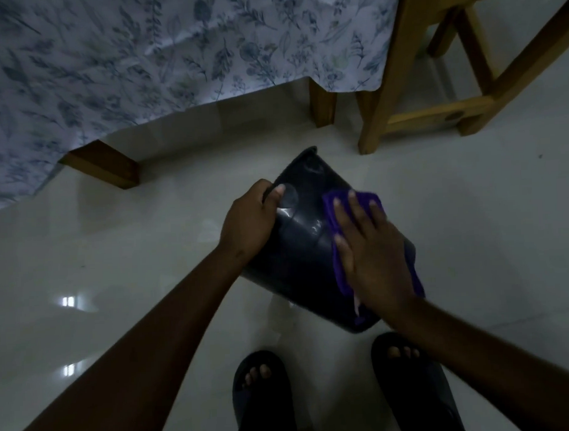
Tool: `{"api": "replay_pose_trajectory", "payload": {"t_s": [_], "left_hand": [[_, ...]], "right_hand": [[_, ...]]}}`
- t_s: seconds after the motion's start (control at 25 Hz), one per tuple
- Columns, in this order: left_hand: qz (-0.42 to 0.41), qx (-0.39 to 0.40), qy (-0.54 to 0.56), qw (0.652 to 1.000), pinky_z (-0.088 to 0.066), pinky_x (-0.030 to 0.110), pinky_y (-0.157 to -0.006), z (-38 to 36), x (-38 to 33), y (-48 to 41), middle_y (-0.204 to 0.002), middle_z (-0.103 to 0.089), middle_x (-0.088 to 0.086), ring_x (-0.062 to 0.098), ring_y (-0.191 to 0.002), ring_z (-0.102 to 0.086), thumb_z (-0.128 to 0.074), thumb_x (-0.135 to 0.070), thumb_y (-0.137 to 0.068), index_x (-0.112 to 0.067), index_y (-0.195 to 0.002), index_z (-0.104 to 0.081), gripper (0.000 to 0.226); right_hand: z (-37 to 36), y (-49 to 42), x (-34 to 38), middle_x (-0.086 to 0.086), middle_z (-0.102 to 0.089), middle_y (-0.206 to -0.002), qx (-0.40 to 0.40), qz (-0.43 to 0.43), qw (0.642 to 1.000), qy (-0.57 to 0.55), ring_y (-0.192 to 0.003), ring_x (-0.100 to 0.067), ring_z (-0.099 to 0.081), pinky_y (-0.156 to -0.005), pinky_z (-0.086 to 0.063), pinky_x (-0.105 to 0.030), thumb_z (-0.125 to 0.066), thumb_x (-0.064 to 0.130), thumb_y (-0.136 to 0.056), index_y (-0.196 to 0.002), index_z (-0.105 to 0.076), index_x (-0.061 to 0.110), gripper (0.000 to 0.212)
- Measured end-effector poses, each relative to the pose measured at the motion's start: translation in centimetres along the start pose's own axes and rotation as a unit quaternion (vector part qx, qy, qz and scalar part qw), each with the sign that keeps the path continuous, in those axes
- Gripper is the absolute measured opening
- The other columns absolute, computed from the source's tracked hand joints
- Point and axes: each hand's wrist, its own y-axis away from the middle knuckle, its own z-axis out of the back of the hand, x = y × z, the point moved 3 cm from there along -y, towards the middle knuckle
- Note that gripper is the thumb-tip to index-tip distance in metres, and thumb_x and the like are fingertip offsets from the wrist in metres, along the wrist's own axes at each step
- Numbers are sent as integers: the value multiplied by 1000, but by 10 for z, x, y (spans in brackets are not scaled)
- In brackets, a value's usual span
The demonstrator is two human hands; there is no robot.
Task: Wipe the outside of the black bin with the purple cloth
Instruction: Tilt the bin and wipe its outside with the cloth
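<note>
Bin: black bin (305,247) lies tipped on its side on the floor (149,252), just ahead of the person's feet, so its outer wall faces up for wiping.
L hand: left hand (249,221) curled shut round the bin's left edge, thumb on the wall; prob. steadies it vs. rolling.
R hand: right hand (371,254) flat, fingers spread, pressing the purple cloth (338,220) onto the bin's right side; not a pinch, palm pressure.
Cloth: between palm and bin wall, edges poke out past fingertips and wrist.
Surface: pale glossy tiles w/ light glints left of bin.
Room: dim; floral bedsheet (142,59) hangs beyond bin, wooden stool (433,81) beyond-right. Dirt on bin hard to judge in this light.
</note>
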Motion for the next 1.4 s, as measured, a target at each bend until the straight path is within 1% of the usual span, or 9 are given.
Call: {"api": "replay_pose_trajectory", "payload": {"t_s": [0.16, 0.32, 0.4, 0.6, 0.76, 0.84, 1.08, 1.28, 1.4], "left_hand": [[-41, 9, -14, 999, -35, 20, -55, -1, -10, -13, -72, -56, -2, 8, -63, -51, -34, -36, -102, -17, -82, -49, 31], [-11, -2, -5, 1000, -41, 29, -60, 1, 2, -4, -75, -61, 5, 19, -67, -57, -34, -38, -101, -12, -84, -51, 35], [-1, 4, -17, 1000, -41, 32, -61, 0, 4, -4, -73, -62, 5, 22, -68, -58, -34, -41, -101, -15, -81, -49, 36], [-12, 6, -13, 1000, -38, 31, -59, -1, 5, -6, -67, -56, 2, 19, -63, -55, -35, -39, -101, -15, -79, -48, 35], [-7, 2, -12, 1000, -37, 26, -54, -1, 6, -4, -64, -53, -4, 14, -61, -53, -34, -40, -101, -18, -77, -46, 35], [2, -5, -24, 1000, -35, 26, -53, -2, 4, -6, -63, -52, -5, 14, -60, -52, -33, -42, -101, -19, -76, -44, 36], [-4, -10, -18, 1000, -38, 31, -56, -3, 8, -1, -65, -54, 0, 15, -60, -52, -33, -40, -101, -15, -78, -45, 37], [12, -8, -18, 1000, -44, 33, -63, -1, 8, 3, -73, -61, 3, 24, -68, -58, -32, -44, -100, -19, -79, -47, 36], [19, -12, -33, 999, -37, 29, -54, -4, 9, -1, -67, -56, -4, 17, -63, -56, -31, -45, -100, -21, -77, -45, 36]], "right_hand": [[-10, 11, 26, -6, -8, -163, -8, 81, 995, 52, -148, -36, -8, -112, -22, -55, -24, 43, -98, -153, -7, 28, 60], [6, -52, -8, -7, -33, -155, 8, -95, 989, -114, -139, -28, -37, -109, -33, -44, -26, 41, -100, -151, -20, 20, 55], [2, -22, -10, -9, -24, -159, 12, -120, 990, -77, -142, -33, -31, -111, -30, -48, -25, 41, -99, -153, -13, 19, 59], [-7, -2, 31, -8, -10, -163, 12, 40, 998, 43, -146, -39, -17, -110, -26, -56, -26, 44, -97, -153, -7, 24, 63], [2, -57, -8, -8, -23, -159, 32, -63, 991, -116, -141, -32, -31, -110, -33, -53, -28, 39, -101, -153, -14, 21, 56], [0, -34, -6, -8, -20, -161, 25, -86, 992, -85, -144, -34, -26, -113, -29, -52, -26, 39, -100, -154, -11, 20, 59], [-11, -6, 41, -7, -8, -163, 0, 74, 997, 36, -147, -35, -12, -113, -19, -54, -25, 43, -96, -153, -5, 25, 63], [2, -39, -7, -10, -30, -157, 2, -114, 990, -82, -141, -32, -34, -109, -34, -49, -26, 40, -100, -152, -19, 19, 57], [-10, 28, 34, -10, -16, -161, 18, 13, 999, 44, -145, -39, -18, -109, -28, -55, -24, 41, -97, -154, -11, 24, 61]]}}
